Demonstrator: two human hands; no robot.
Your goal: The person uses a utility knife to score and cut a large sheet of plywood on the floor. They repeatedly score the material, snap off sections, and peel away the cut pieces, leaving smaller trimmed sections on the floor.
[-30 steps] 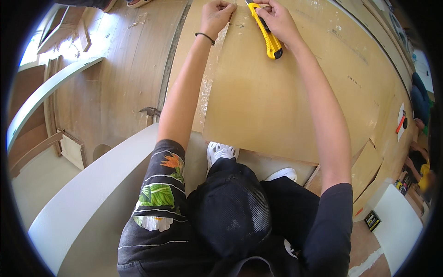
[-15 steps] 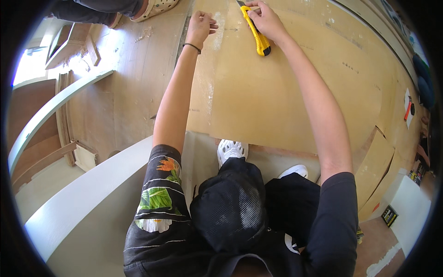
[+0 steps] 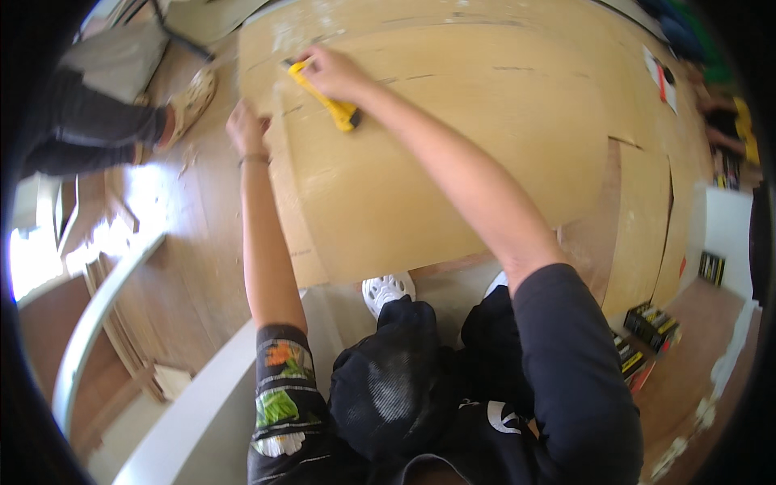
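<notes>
My right hand (image 3: pixel 333 74) grips a yellow utility knife (image 3: pixel 345 117) just above a large tan board (image 3: pixel 453 153). The knife's dark tip end points to the far left, and its black-ended handle slants back toward me. My left hand (image 3: pixel 246 129) is near the left edge of the board, its fingers curled in. Motion blur and the back of the hand hide whatever may be between those fingers. A dark band circles the left wrist.
Another person's leg and clog (image 3: pixel 194 101) are at the far left. A white curved panel (image 3: pixel 190 404) stands by my left arm. A red-handled tool (image 3: pixel 664 81) lies on white paper to the right. Black boxes (image 3: pixel 651 322) sit beside my right arm.
The view has turned, so the board and both hands appear farther left. My right hand still holds the knife; my left hand's fingers look more curled than before.
</notes>
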